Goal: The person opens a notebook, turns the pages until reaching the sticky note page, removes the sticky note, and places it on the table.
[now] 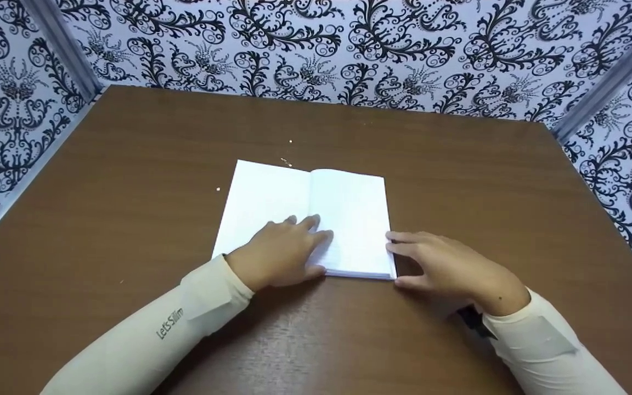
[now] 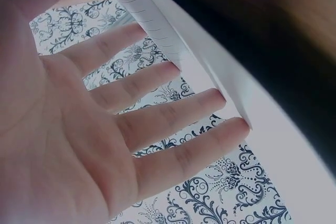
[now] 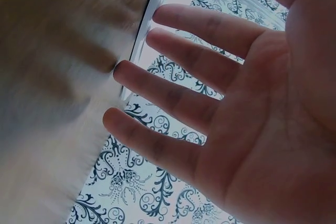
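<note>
An open book (image 1: 351, 203) lies well in from the table's (image 1: 146, 164) far edge.
The left hand (image 1: 280, 252) rests spread over the gutter; the right hand (image 1: 447, 266) touches the right edge, fingers extended, neither gripping. Pages look light, soft, easily creased: lift by an outer corner. The lower left page is hidden.

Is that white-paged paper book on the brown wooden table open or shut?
Open. The book lies spread on the table, white pages showing either side of its central fold; the left hand lies across it.
</note>
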Demonstrator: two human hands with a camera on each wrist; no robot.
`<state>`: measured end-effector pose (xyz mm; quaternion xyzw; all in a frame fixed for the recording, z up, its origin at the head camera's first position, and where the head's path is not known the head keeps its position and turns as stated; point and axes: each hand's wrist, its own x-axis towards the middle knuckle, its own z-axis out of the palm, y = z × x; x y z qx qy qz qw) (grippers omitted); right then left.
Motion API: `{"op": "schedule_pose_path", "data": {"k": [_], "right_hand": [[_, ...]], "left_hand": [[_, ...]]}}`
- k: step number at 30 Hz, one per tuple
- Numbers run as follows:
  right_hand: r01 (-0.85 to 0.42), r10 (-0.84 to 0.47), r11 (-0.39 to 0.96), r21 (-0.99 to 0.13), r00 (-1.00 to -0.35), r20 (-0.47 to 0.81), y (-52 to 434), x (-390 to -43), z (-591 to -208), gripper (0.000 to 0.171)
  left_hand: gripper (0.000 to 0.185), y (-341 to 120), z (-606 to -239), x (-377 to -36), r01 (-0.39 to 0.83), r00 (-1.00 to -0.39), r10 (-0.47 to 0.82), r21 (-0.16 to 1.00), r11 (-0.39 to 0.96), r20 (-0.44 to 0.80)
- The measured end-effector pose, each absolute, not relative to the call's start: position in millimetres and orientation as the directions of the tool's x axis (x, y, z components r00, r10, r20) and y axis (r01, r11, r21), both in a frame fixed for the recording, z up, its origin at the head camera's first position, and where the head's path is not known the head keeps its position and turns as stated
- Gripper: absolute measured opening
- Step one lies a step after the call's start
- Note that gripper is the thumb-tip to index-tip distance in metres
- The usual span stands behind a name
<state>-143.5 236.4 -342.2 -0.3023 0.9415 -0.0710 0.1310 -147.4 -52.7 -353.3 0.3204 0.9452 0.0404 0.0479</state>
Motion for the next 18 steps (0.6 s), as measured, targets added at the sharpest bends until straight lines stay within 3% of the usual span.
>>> {"op": "schedule_pose_path", "data": {"k": [6, 18], "right_hand": [[-0.581, -0.614, 0.787, -0.209, -0.772, -0.166, 239.7, -144.9, -342.6, 0.056], [-0.607, -0.634, 0.771, -0.193, -0.761, -0.138, 237.4, -143.3, -345.7, 0.055]], "left_hand": [[0.055, -53.3, -353.7, -147.3, 0.634, -0.772, 0.635, 0.071, 0.77, 0.017], [0.027, -48.5, -351.9, -146.3, 0.665, -0.714, 0.656, -0.055, 0.745, 0.246]]}}
